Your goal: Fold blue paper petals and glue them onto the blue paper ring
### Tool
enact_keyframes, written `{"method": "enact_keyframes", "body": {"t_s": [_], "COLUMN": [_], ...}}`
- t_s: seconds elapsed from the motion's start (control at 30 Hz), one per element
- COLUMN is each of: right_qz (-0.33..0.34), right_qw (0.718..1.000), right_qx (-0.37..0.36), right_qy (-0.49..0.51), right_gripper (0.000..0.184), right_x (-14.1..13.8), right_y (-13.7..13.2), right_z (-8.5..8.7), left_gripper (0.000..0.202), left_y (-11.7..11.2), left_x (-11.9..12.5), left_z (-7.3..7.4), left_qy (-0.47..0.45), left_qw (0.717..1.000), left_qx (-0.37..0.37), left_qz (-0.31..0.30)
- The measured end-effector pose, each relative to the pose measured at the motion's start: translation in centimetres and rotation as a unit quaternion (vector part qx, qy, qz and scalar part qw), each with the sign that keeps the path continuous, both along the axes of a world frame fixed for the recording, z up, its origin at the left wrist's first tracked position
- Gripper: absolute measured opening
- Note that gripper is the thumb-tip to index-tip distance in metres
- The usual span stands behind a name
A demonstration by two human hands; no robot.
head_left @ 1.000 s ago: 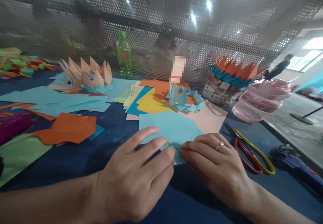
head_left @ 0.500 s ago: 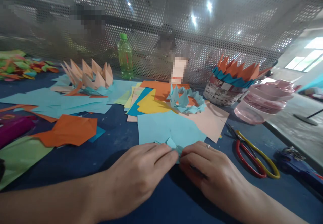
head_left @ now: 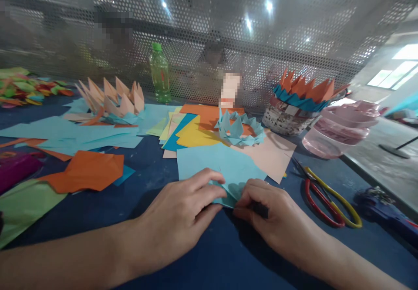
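Note:
A light-blue sheet of paper [head_left: 220, 161] lies on the dark blue table, its near edge folded over in the middle. My left hand [head_left: 191, 203] has its fingers curled over that near part, with the thumb at the edge. On the right corner of the fold, my right hand [head_left: 269, 207] pinches the paper between thumb and fingers. My fingertips hide part of the fold. Just beyond the sheet stands a light-blue ring of folded paper points [head_left: 241, 129].
Red-and-yellow scissors [head_left: 326, 203] and a blue tool [head_left: 385, 211] lie to the right. A pink bottle [head_left: 339, 129] stands behind them, near a pot with orange folded points [head_left: 287, 118]. On the left are a peach paper crown [head_left: 114, 100], orange paper [head_left: 94, 172] and a green-capped bottle [head_left: 160, 74].
My left fingers have lifted and arched, uncovering more of the fold, whose raised flap now looks flatter. My right hand has stayed nearly in place at the paper's edge.

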State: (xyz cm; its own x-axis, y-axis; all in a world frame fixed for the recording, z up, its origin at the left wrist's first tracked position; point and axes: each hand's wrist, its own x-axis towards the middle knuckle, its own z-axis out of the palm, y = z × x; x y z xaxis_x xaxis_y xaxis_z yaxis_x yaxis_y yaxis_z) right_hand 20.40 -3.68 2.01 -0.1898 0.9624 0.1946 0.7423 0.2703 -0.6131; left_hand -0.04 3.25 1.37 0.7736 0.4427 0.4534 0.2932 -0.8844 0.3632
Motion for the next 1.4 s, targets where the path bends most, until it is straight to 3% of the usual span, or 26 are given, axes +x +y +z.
{"method": "enact_keyframes", "body": {"t_s": [0.1, 0.23, 0.33, 0.43, 0.67, 0.97, 1.2, 1.4], "right_qz": [0.005, -0.002, -0.024, 0.01, 0.018, -0.011, -0.023, -0.015], "right_qw": [1.0, 1.0, 0.999, 0.997, 0.998, 0.998, 0.998, 0.997], "right_qx": [0.007, 0.018, 0.033, 0.063, 0.058, -0.051, -0.039, -0.027], "right_qy": [0.001, -0.011, -0.026, -0.048, -0.034, 0.021, -0.043, -0.074], "right_gripper": [0.018, 0.013, 0.016, 0.002, 0.015, 0.01, 0.012, 0.014], "right_x": [0.0, -0.1, -0.1, 0.0, 0.5, 0.6, 0.4, 0.1], "right_y": [0.0, -0.2, -0.4, -0.4, -0.1, 0.6, 0.3, 0.2], "right_z": [-0.1, -0.4, -0.4, -0.4, -0.1, 0.6, 0.6, 0.8], "left_gripper": [0.035, 0.026, 0.024, 0.022, 0.019, 0.013, 0.01, 0.02], "left_y": [0.1, 0.2, 0.1, 0.1, 0.1, 0.4, 0.6, 0.3], "left_x": [0.2, 0.2, 0.3, 0.4, 0.3, 0.3, 0.8, 1.6], "left_z": [0.0, -0.2, -0.3, -0.2, 0.3, 0.1, 0.0, 0.4], "left_qy": [0.016, 0.035, 0.027, 0.014, -0.007, 0.009, -0.022, -0.023], "left_qw": [0.999, 0.996, 0.996, 0.995, 0.996, 0.998, 0.996, 0.988], "left_qx": [0.033, 0.047, 0.057, 0.071, 0.086, 0.057, -0.066, -0.114], "left_qz": [-0.024, -0.074, -0.07, -0.064, -0.024, -0.019, 0.063, 0.102]}}
